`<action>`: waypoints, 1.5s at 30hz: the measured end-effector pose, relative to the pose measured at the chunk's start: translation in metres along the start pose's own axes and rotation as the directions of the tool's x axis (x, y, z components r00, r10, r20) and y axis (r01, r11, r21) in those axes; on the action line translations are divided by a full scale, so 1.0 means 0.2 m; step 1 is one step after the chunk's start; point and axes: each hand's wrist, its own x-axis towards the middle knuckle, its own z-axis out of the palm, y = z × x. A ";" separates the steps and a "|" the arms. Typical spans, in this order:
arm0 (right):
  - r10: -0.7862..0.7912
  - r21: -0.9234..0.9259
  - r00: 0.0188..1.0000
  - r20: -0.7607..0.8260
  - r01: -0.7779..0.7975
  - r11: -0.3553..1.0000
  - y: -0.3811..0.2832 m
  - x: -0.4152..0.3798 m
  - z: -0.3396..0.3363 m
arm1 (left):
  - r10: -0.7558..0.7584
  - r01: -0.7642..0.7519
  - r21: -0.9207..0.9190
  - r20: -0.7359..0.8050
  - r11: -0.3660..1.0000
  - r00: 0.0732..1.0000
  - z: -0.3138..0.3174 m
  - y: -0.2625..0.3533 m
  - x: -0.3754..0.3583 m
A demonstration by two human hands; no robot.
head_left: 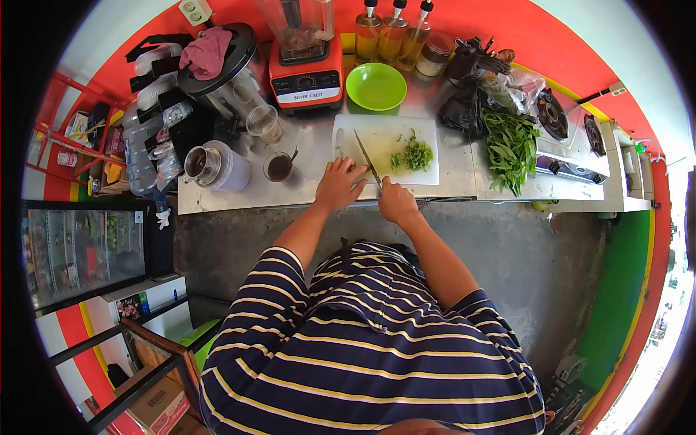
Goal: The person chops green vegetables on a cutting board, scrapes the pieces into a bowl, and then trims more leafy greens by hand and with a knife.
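My right hand (pixel 398 201) is closed around the handle of a kitchen knife (pixel 367 156). Its blade lies over the white cutting board (pixel 428 130), tip pointing to the back left. At the board's front left edge is my left hand (pixel 339 183), with its fingers stretched out close to the blade. A small green scrap (pixel 338 151) lies just beyond its fingertips. Chopped green herbs (pixel 418 154) form a small pile on the right half of the board, to the right of the knife.
Behind the board sits a green bowl (pixel 375 86), beside a red blender (pixel 306 76). Leafy greens (pixel 511 148) lie on the right, near a gas stove (pixel 573 156). Left of my hands stand a glass of dark liquid (pixel 278 167) and a wide-mouthed flask (pixel 226 168). Oil bottles (pixel 393 36) line the wall.
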 end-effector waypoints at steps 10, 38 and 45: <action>0.006 0.012 1.000 -0.003 -0.006 1.000 0.00 0.02 0.03 | -0.003 0.003 -0.012 0.006 1.000 1.000 -0.01 0.00 0.01; 0.088 -0.027 0.995 -0.042 -0.089 0.996 -0.08 0.00 0.13 | 0.006 -0.007 -0.029 -0.023 1.000 1.000 0.01 -0.01 0.01; 0.029 -0.042 1.000 -0.011 -0.030 0.999 -0.07 0.09 0.05 | -0.006 0.006 -0.012 -0.003 1.000 1.000 0.00 0.01 0.00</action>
